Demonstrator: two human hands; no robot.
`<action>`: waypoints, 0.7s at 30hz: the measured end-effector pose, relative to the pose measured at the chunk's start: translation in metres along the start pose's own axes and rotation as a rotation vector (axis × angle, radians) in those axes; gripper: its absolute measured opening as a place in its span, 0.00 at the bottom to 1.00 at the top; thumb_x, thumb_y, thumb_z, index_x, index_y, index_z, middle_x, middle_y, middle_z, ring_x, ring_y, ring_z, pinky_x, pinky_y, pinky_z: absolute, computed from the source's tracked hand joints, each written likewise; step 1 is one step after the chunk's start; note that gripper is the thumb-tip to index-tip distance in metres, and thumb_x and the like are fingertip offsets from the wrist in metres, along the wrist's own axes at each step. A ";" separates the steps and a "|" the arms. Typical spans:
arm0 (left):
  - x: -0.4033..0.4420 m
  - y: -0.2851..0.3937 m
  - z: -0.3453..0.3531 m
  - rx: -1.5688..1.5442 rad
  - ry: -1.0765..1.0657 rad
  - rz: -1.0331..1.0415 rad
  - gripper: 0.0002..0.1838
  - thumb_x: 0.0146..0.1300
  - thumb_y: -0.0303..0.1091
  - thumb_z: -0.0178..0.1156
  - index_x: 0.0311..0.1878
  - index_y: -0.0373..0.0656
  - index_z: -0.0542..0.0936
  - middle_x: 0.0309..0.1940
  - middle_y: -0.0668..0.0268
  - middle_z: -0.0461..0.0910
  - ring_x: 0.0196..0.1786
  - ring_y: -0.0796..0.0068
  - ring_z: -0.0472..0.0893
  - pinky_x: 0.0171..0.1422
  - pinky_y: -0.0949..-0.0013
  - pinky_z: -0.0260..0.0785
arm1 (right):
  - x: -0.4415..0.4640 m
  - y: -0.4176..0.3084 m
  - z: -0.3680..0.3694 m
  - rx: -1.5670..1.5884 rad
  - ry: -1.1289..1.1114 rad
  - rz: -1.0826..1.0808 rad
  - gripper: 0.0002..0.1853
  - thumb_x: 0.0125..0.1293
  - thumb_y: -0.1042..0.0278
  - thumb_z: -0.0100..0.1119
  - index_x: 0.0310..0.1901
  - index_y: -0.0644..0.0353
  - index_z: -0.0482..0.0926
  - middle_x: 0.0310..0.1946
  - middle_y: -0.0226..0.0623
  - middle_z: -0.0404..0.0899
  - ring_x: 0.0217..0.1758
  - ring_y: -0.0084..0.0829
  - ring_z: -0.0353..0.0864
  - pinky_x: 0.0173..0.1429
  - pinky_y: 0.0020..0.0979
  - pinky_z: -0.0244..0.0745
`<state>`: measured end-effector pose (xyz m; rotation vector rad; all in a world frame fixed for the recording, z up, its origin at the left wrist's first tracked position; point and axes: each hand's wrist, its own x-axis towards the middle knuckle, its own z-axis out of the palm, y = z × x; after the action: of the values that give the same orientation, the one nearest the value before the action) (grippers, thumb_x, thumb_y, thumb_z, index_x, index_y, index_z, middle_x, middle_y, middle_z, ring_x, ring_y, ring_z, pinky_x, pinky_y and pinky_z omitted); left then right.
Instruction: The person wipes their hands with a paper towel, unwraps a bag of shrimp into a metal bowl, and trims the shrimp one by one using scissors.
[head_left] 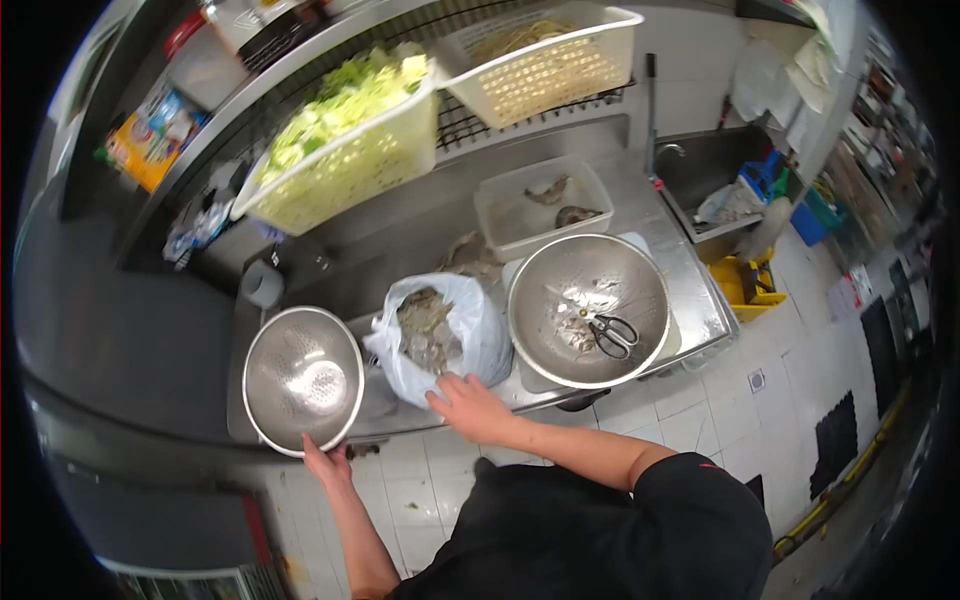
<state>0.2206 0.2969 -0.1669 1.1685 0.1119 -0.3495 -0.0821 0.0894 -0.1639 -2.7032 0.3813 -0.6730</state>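
My left hand (pixel 326 463) grips the near rim of a steel colander (pixel 300 375), thumb on the inside and fingers underneath. The colander is tilted toward me, with nothing in it but a bright reflection. To its right stands a white plastic bag (pixel 485 335), its mouth wide apart over greyish shrimp (pixel 428 325). My right hand (pixel 470 407) has its fingers bent on the bag's near edge, closed on the plastic. Right of the bag rests a large steel bowl (pixel 540 285) holding black-handled scissors (pixel 612 337) and small scraps.
Behind the bowl, a clear plastic tub (pixel 500 225) contains a few dark pieces. A basket (pixel 350 190) of chopped greens and another perforated basket (pixel 560 80) sit on the rack above. At right are a sink (pixel 700 180) and a yellow crate (pixel 745 285) on the floor.
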 end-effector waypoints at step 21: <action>0.291 -0.180 0.269 0.317 -0.746 -0.605 0.30 0.75 0.44 0.55 0.75 0.43 0.66 0.70 0.55 0.70 0.68 0.51 0.74 0.65 0.40 0.75 | 0.060 -0.063 0.080 -0.292 0.051 0.747 0.08 0.59 0.69 0.59 0.40 0.56 0.82 0.47 0.39 0.74 0.57 0.40 0.73 0.62 0.41 0.65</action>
<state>0.4103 -0.0731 -0.2971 1.2269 -0.2600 -1.3529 0.0192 0.1463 -0.1829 -2.4903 1.4951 -0.4792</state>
